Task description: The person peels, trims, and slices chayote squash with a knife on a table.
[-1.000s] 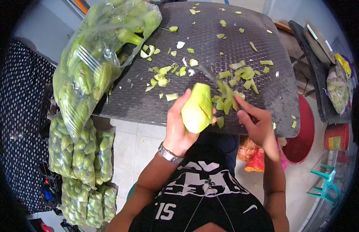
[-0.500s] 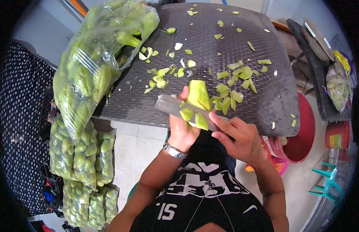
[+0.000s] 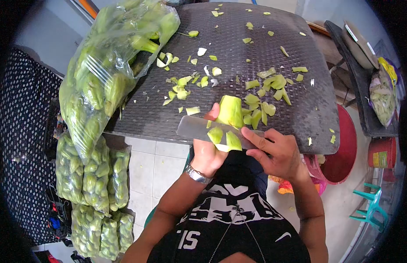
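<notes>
My left hand, with a metal watch at its wrist, is closed around a light green, partly peeled vegetable that looks like a chayote. Its cut top points away from me. My right hand grips a broad-bladed knife; the handle is hidden in my fingers, and the forefinger lies along the blade. The blade crosses in front of the vegetable, with pieces of green peel on its face. Both hands are at the near edge of a dark woven-pattern table, where several green peelings lie scattered.
A large clear bag of green vegetables rests on the table's left side. Several more filled bags stand on the floor below. At right are a red tub, a dark side table and a small teal stool.
Both hands, with the knife and vegetable, have shifted slightly right and toward me. A pale strip of peel now lies on the table just left of the vegetable.
</notes>
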Motion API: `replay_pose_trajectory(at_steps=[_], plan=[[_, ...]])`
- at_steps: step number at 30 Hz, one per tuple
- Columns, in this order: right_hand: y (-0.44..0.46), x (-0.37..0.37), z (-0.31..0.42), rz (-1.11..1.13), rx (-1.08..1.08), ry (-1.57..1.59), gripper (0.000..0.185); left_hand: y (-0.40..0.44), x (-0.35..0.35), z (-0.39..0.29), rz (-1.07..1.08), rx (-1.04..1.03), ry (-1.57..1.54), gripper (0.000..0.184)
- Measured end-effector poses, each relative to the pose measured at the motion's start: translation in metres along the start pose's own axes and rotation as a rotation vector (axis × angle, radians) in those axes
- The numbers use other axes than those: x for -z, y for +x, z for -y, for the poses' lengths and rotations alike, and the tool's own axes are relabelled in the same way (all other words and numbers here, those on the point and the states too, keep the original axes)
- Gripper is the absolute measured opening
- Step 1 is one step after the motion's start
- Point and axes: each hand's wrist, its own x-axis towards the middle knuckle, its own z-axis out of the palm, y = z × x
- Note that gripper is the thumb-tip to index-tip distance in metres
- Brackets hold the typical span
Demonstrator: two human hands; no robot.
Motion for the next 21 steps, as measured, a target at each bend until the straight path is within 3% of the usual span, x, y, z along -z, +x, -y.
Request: replay_pose_trajectory(at_steps=[6, 9, 13, 17, 21], plan=[[0.003, 0.01, -0.02, -0.002, -0.055, 0.058, 0.056, -0.007, -0.001, 0.002, -0.117, -0.094, -0.128, 0.046], [0.004, 0.016, -0.033, -0.009, -0.11, 0.086, 0.049, -0.004, 0.004, -0.009, 0.073, -0.011, 0.054, 0.046], [0.002, 0.016, -0.061, -0.154, -0.133, 0.076, 0.039, -0.004, 0.005, -0.014, 0.067, 0.112, -0.06, 0.051], [-0.002, 0.039, -0.06, 0.129, -0.926, 0.56, 0.04, -0.003, 0.004, -0.018, -0.006, 0.103, -0.069, 0.051], [-0.006, 0.026, -0.039, 0.141, -0.967, 0.779, 0.044, 0.008, 0.0, -0.015, -0.062, 0.032, -0.057, 0.039]])
